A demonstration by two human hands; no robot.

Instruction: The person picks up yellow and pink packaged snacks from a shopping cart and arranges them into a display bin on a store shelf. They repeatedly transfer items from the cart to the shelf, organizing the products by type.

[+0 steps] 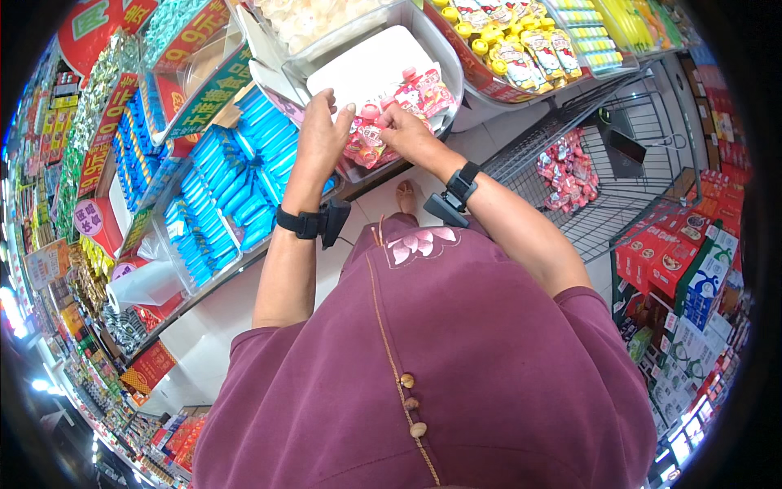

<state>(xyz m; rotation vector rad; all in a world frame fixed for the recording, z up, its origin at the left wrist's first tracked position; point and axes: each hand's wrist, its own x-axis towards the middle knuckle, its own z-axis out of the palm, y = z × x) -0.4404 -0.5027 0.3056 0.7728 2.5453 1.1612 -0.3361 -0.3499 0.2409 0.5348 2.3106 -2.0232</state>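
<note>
My right hand [408, 136] is over the front of a clear plastic bin [441, 47], its fingers pinched at the edge of a pink spouted pouch [365, 139]. More pink pouches [427, 91] with pink caps lie behind and beside that hand. A white panel [366, 64] fills the back of the bin. Above the bin's left side, my left hand [327, 131] has its thumb and fingers apart, with nothing seen between them. Both wrists wear black straps with a device.
Blue wrapped packets [226, 183] fill trays at left, near a plastic bag roll [146, 284]. Yellow-capped pouches [525, 46] occupy the bin at right. A wire shopping cart [586, 238] holds pink pouches [567, 171] and a phone [626, 145]. Red boxes [660, 257] are stacked beyond it.
</note>
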